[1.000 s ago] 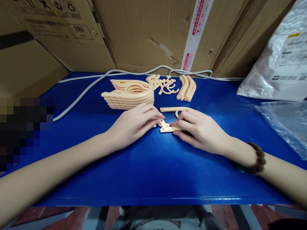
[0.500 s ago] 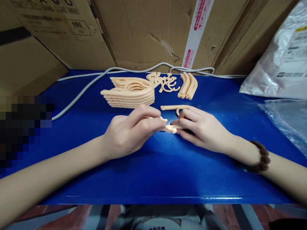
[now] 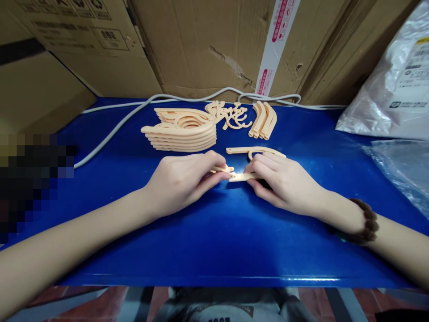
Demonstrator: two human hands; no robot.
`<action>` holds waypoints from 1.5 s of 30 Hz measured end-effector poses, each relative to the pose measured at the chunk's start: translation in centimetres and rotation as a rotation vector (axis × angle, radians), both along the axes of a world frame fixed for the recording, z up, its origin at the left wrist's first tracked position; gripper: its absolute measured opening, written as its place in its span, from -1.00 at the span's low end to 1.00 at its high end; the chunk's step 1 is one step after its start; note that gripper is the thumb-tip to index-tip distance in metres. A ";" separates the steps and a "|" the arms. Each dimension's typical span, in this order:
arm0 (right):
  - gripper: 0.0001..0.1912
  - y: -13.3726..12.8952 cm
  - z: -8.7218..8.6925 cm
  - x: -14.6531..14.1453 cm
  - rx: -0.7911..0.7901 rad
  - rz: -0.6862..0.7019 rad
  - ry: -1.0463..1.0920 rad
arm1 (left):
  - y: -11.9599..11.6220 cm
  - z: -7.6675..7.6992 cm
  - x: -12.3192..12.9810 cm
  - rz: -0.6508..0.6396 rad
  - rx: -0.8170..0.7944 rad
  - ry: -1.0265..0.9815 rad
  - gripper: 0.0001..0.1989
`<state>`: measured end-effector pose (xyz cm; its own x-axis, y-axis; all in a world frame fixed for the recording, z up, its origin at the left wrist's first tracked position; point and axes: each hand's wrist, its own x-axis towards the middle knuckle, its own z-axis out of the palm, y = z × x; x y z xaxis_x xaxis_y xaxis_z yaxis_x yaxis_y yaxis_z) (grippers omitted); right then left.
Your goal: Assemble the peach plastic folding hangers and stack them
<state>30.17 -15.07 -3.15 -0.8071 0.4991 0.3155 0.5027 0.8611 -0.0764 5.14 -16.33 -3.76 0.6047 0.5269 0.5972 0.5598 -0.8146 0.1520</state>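
Blue tabletop (image 3: 214,250), cream pieces (image 3: 239,178) in both hands (image 3: 186,182) (image 3: 286,181), ends close together between.

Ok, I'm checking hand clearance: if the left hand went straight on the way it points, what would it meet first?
Most likely the free end of the cream strip in the right hand, which sits just ahead of the left hand; exact depth is hard to judge.

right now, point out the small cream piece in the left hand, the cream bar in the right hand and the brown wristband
Small cream piece (image 3: 229,169): head view, its rounded tip
Cream bar (image 3: 240,177): head view, its exposed end
Brown wristband (image 3: 369,220): head view, its upper surface
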 end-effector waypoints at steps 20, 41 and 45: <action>-0.73 -0.6 0.1 0.2 -0.034 0.000 -0.085 | 0.2 0.1 0.2 0.031 -0.094 0.015 -0.75; -0.79 -0.8 0.0 0.2 -0.013 -0.029 -0.060 | 0.1 0.1 0.4 0.086 -0.163 0.067 -0.83; -0.77 -0.9 -0.1 0.2 0.024 -0.061 -0.037 | -0.1 -0.1 0.5 0.070 -0.163 0.089 -0.78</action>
